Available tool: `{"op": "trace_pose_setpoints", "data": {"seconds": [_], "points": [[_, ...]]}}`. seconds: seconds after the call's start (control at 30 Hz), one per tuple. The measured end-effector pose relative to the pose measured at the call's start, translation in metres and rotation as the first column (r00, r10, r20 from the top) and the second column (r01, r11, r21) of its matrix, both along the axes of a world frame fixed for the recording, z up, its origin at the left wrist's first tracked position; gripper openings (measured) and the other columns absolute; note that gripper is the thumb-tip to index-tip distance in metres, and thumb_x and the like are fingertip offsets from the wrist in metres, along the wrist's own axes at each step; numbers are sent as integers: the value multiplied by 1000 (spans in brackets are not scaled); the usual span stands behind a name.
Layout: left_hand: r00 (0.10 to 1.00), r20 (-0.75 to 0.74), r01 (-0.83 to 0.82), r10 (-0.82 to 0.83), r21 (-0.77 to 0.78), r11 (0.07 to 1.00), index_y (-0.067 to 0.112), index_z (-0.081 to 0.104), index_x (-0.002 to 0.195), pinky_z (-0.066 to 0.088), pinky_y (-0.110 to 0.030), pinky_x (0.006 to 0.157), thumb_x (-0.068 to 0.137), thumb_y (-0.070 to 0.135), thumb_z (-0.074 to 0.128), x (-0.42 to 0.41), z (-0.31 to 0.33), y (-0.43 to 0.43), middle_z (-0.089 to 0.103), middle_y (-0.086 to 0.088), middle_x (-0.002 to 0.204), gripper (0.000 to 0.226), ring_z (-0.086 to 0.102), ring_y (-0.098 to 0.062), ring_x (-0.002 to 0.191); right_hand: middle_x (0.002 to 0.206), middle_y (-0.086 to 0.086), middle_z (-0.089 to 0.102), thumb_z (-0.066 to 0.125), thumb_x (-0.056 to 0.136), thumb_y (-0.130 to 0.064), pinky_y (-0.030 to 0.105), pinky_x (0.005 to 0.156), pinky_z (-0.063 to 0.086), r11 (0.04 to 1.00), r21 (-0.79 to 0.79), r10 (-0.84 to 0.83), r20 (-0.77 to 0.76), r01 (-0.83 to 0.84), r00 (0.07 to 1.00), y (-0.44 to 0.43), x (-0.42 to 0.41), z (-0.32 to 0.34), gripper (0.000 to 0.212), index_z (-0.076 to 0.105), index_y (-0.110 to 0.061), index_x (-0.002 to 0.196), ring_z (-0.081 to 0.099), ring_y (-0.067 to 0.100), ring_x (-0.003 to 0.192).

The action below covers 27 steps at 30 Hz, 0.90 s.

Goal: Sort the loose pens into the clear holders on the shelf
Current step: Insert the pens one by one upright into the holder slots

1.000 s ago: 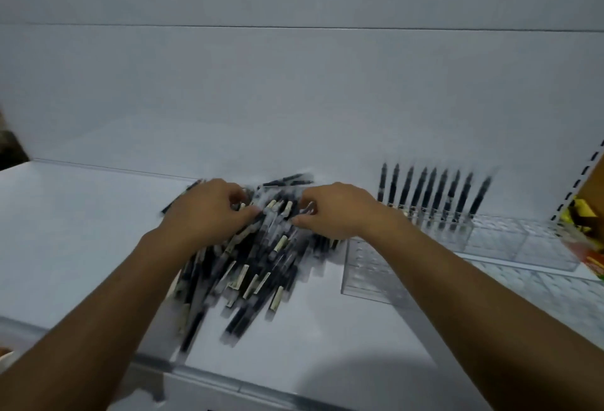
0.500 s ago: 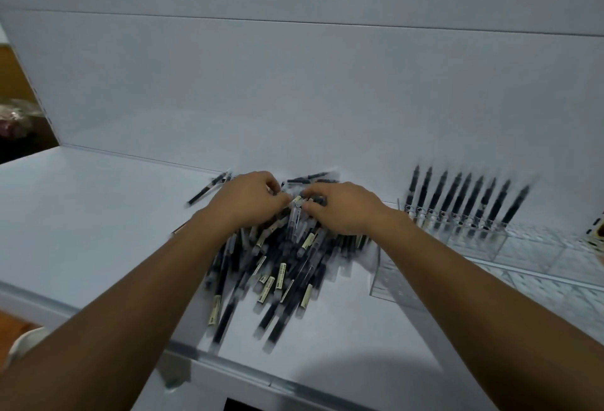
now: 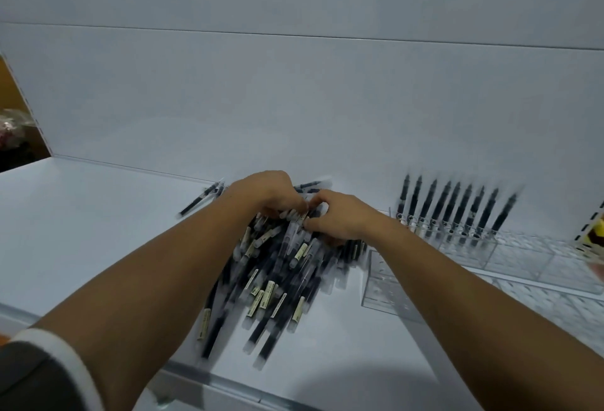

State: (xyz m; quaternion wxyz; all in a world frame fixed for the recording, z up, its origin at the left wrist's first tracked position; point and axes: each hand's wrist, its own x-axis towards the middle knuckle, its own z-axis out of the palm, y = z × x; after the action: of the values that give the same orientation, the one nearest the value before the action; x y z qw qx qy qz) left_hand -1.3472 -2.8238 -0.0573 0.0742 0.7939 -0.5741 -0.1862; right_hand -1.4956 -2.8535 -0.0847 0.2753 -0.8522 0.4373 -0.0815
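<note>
A heap of loose black pens (image 3: 277, 276) with clear caps and pale labels lies on the white shelf (image 3: 81, 231). My left hand (image 3: 264, 193) and my right hand (image 3: 340, 218) sit together on the far top of the heap, fingers curled down among the pens and touching each other. Which pens each hand grips is hidden by the fingers. To the right stands a clear holder (image 3: 523, 257) with a row of several black pens (image 3: 457, 211) upright in its far left slots. A second clear holder (image 3: 385, 286) lies nearer, partly under my right forearm.
One stray pen (image 3: 201, 198) lies apart at the heap's far left. The shelf's back wall (image 3: 294, 100) rises right behind the heap. A metal front edge (image 3: 228, 384) runs below. Yellow packaging (image 3: 596, 234) sits at the far right.
Both hands have drawn closer together on top of the heap, fingertips now meeting. The view has shifted, so the heap and holder sit slightly differently in frame.
</note>
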Motion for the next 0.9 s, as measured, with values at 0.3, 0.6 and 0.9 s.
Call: {"op": "trace_pose_setpoints", "data": {"seconds": [0.3,0.6,0.9], "points": [[997,-71,-29,27,-26,999,1,69,77,48,-30,59,84,14,62,-9,3,3,67,-18,73,17,53,-25,57,75,4,71,70,87,-26,34,70,60,990,133,-60,175,37,983,3,-5,1,13,63,-18,81,68,19,65],[879,-467,-242,96,-262,934,7,65,95,54,-22,54,95,4,51,12,0,31,72,-7,81,14,65,-13,60,70,5,67,67,85,-11,22,48,47,983,176,-121,371,58,921,6,-29,18,13,56,-17,90,59,10,50],[573,-803,-368,-164,-430,824,11,64,121,53,-16,58,98,11,54,-18,0,54,75,1,87,25,66,-6,64,75,-7,71,71,85,-21,18,54,49,995,62,-103,532,82,841,16,-103,39,33,50,-32,109,66,4,65]]}}
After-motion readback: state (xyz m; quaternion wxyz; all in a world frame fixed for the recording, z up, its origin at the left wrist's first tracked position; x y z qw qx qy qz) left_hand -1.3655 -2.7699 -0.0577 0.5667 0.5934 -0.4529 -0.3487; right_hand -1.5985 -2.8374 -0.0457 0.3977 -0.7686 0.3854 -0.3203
